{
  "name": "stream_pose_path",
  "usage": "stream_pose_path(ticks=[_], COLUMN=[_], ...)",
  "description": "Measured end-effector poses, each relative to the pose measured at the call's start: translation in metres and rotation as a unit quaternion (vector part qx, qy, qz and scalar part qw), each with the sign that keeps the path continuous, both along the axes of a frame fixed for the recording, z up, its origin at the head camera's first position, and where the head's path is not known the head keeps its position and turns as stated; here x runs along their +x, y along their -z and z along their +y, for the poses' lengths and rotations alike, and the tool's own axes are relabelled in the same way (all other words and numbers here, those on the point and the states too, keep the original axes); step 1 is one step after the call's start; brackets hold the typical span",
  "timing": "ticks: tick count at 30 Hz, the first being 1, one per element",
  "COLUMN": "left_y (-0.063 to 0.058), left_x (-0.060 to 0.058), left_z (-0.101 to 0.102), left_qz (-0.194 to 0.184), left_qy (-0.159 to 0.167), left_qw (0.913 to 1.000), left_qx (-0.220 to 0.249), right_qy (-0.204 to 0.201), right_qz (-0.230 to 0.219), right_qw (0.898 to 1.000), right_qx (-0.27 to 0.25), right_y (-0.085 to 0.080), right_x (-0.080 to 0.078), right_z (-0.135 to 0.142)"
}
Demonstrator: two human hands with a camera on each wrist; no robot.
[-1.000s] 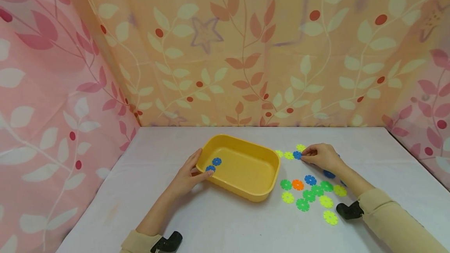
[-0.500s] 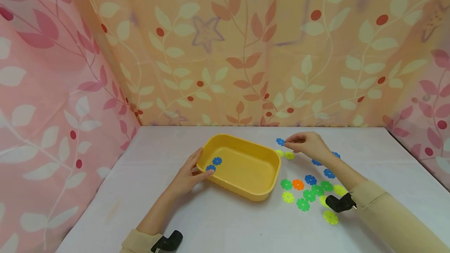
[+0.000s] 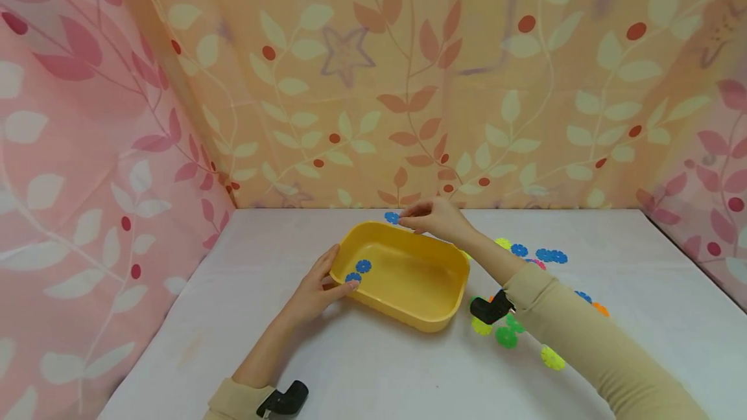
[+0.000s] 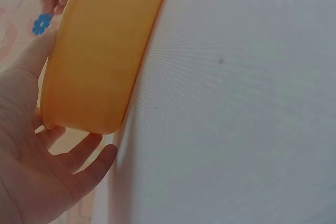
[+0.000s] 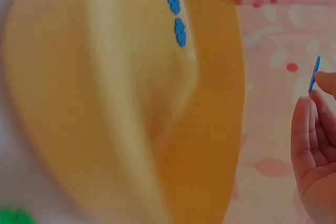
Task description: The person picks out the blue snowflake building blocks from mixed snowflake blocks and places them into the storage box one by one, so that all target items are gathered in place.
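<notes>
A yellow plastic basin point(image 3: 403, 277) stands on the table, with two blue notched discs point(image 3: 363, 266) inside at its left end. My left hand point(image 3: 318, 290) grips the basin's left end, thumb over the rim; the left wrist view shows its fingers under the basin's corner. Above the basin's far rim, my right hand point(image 3: 438, 219) pinches a blue flower-shaped disc point(image 3: 391, 218) between thumb and fingertip. Seen edge-on in the right wrist view, that disc point(image 5: 315, 74) is thin and flat.
Several loose discs lie right of the basin, among them a green disc point(image 3: 506, 337), a yellow disc point(image 3: 552, 358) and a blue disc point(image 3: 519, 250). My right sleeve point(image 3: 572, 323) hides part of them. A patterned curtain point(image 3: 408, 83) hangs behind the white table point(image 3: 373, 374).
My right hand has picked up a blue disc from the table and carried it left, over the basin's far rim. My left hand keeps its grip on the basin.
</notes>
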State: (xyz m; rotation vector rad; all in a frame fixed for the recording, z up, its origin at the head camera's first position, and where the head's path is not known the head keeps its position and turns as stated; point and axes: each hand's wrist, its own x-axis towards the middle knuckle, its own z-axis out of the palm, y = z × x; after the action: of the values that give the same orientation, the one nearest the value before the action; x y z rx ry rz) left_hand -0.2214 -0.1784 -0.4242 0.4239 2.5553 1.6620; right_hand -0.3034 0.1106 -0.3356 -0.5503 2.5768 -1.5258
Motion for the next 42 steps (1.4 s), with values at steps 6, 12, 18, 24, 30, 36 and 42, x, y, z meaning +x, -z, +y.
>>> stream_pose_path(ticks=[6, 12, 18, 24, 30, 36, 42], left_y=[0.001, 0.002, 0.003, 0.001, -0.001, -0.012, -0.033], left_x=[-0.001, -0.001, -0.002, -0.001, 0.001, 0.008, 0.019], left_z=[0.003, 0.006, 0.006, 0.005, 0.003, 0.005, 0.008], left_qz=[0.003, 0.000, -0.001, -0.003, -0.005, -0.011, -0.018], left_qy=[-0.003, -0.002, 0.001, -0.008, -0.012, -0.013, -0.003], left_qw=[0.9999, 1.0000, 1.0000, 1.0000, 0.9998, 0.9998, 0.9998], left_qx=[-0.009, -0.001, 0.009, -0.001, -0.013, -0.005, -0.004], right_qy=[-0.005, -0.007, -0.013, -0.030, -0.035, -0.025, -0.022], right_qz=[-0.002, 0.014, 0.023, 0.036, 0.029, 0.032, 0.055], right_qw=[1.000, 1.000, 0.997, 0.989, 0.979, 0.972, 0.964], right_qx=[-0.020, -0.003, 0.072, 0.138, 0.200, 0.230, 0.258], right_y=[0.010, 0.027, 0.040, 0.046, 0.051, 0.052, 0.055], right_x=[-0.017, -0.028, -0.029, -0.028, -0.025, -0.022, -0.024], right_z=[-0.033, -0.049, -0.054, -0.059, -0.062, -0.067, -0.071])
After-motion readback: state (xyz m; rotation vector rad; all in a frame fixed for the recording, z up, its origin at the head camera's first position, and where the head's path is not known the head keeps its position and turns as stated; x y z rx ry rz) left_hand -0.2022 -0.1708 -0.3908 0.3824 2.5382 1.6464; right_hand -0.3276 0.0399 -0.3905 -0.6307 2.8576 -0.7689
